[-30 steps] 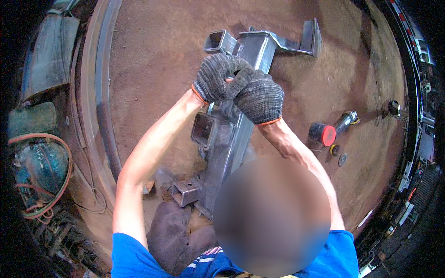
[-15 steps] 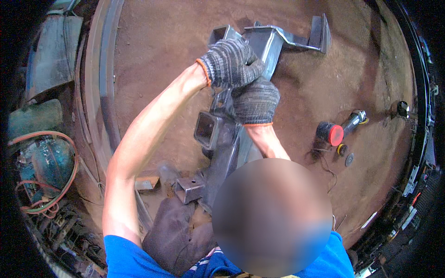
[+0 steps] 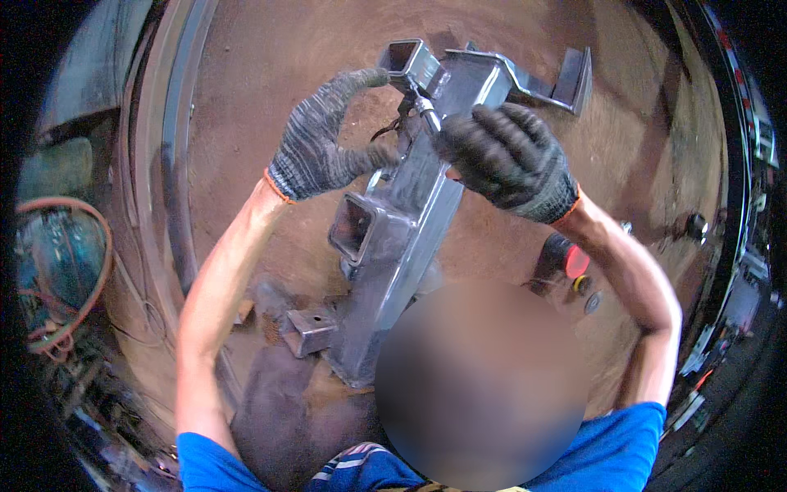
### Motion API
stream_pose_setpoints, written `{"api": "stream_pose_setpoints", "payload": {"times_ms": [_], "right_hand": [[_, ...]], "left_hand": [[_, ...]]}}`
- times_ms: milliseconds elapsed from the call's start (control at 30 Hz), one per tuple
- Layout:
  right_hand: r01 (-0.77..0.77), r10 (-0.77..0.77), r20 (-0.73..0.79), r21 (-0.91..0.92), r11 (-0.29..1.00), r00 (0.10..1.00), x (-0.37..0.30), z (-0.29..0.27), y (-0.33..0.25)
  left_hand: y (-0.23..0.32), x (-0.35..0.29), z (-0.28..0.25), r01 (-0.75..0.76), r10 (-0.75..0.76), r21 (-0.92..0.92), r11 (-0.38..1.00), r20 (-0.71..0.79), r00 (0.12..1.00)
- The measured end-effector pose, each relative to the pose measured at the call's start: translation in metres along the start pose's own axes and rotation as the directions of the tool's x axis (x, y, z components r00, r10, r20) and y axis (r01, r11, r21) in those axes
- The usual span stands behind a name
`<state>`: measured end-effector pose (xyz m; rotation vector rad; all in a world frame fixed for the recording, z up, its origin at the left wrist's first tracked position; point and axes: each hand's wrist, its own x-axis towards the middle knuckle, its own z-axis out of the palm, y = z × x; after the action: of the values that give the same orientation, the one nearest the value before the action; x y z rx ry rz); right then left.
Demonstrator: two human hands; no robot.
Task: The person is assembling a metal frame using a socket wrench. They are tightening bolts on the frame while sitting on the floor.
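A long welded grey steel beam (image 3: 447,193) with square tube stubs along its left side lies in front of me. My left hand (image 3: 328,135), in a grey knitted glove with an orange cuff, is open left of the beam, its thumb and fingers wide apart around nothing. Over the beam's right edge hovers my right hand (image 3: 512,160), gloved alike, with loosely bent, blurred fingers that seem to hold nothing. Between the hands, a small shiny metal fitting (image 3: 425,111) sits by the far square tube stub (image 3: 410,66); its lower end is hidden near my right fingertips.
Right of the beam, a black tool with a red round face (image 3: 576,261) and a grey disc (image 3: 593,302) lie on the brown floor. Long steel rails (image 3: 176,123) run along the left, beside an orange hose (image 3: 106,246). A short square tube piece (image 3: 310,332) sits near my legs.
My hands were together, closed over the beam near the far stub. They have come apart, left hand to the left and right hand to the right, uncovering the metal fitting.
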<state>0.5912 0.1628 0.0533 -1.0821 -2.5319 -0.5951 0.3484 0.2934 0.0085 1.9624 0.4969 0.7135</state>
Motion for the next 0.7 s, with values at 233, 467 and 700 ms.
{"api": "stream_pose_setpoints", "payload": {"times_ms": [233, 467, 700], "right_hand": [[0.627, -0.507, 0.464, -0.143, 0.766, 0.726, 0.035, 0.031, 0.025], [0.549, -0.521, 0.440, 0.072, 0.833, 0.732, 0.040, 0.050, 0.039], [-0.209, -0.319, 0.495, 0.748, 0.630, 0.808, 0.022, 0.069, 0.062]], "left_hand": [[0.032, 0.004, 0.030, 0.159, -0.180, 0.172, 0.972, 0.114, 0.977], [0.054, 0.001, 0.070, 0.267, -0.277, 0.290, 0.919, -0.007, 0.961], [0.043, 0.010, 0.084, 0.531, -0.532, 0.152, 0.834, -0.032, 0.846]]}}
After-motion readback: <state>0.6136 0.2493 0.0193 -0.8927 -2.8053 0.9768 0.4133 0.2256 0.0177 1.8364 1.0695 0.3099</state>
